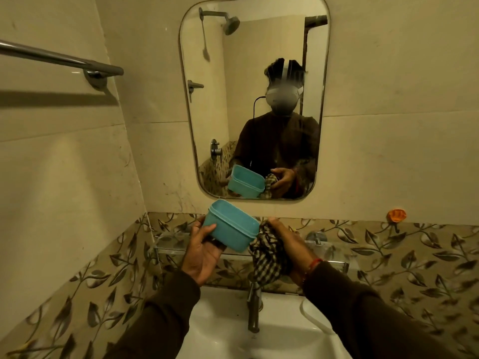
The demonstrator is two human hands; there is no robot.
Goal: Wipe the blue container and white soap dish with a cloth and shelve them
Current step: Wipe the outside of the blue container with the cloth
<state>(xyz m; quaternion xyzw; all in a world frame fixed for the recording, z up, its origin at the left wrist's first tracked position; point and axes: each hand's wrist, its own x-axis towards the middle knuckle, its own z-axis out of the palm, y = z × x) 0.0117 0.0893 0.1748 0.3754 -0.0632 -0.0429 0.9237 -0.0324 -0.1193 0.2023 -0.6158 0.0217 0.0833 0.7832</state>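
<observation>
The person stands at a white washbasin [220, 330], holding the blue container [230, 225] tilted in mid-air above the chrome tap [253, 307] and in front of the clear glass shelf [166, 243]. The left hand [201, 253] grasps the container, thumb across its near side wall and fingers under its base. The right hand [286, 242] is clenched around a bunched checked cloth [269, 257], which meets the container's right end. The step in hand appears to be wiping the container's outside. It would go best with the left hand steadying and turning the container while the cloth passes firmly along each wall, the base, and the groove under the rim, where dirt likely collects. The container's interior faces away from the camera; the mirror [321, 120] shows its far side only dimly, so any soiling cannot be judged. The white soap dish is not identifiable anywhere; it may lie behind the hands. The shelf's transparency and the patterned tiles [414, 260] make its contents hard to read.
</observation>
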